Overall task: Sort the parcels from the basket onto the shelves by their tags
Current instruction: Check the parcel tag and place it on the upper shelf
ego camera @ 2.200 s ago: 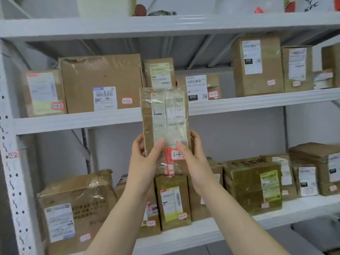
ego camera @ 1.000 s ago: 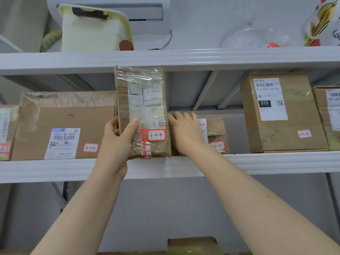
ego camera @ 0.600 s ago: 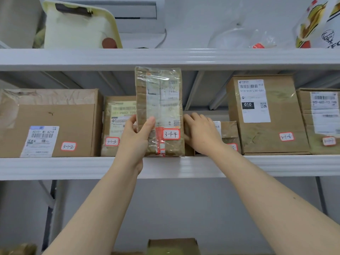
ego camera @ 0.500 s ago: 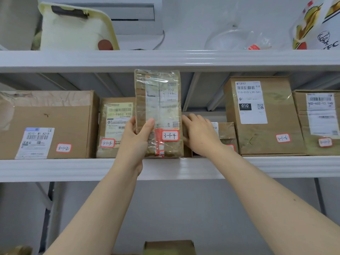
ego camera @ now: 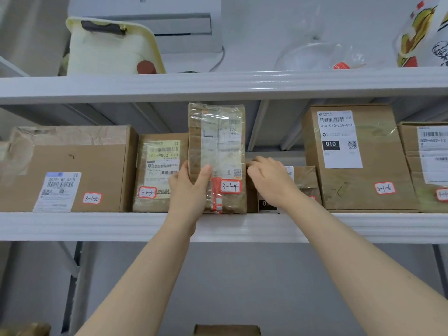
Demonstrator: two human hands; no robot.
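Two forearms raised to shelf point(ego camera: 97, 226). Upright parcel 3-1-4 point(ego camera: 218, 146) clamped in left grip point(ego camera: 189, 192), thumb across front, base at shelf front edge, between parcel 3-1-3 point(ego camera: 160, 166) and low parcel point(ego camera: 305, 180). Unclenched right grip point(ego camera: 271, 183) laid against low parcel, just beside 3-1-4, holding nothing. Behind, farther right: parcel 3-1-6 point(ego camera: 378, 166).

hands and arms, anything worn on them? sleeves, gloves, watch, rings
Nothing worn that shows. The left hand and right hand are ungloved, with no rings visible. Both the left forearm and right forearm are bare to the frame edge: no sleeves, watch or bracelet.
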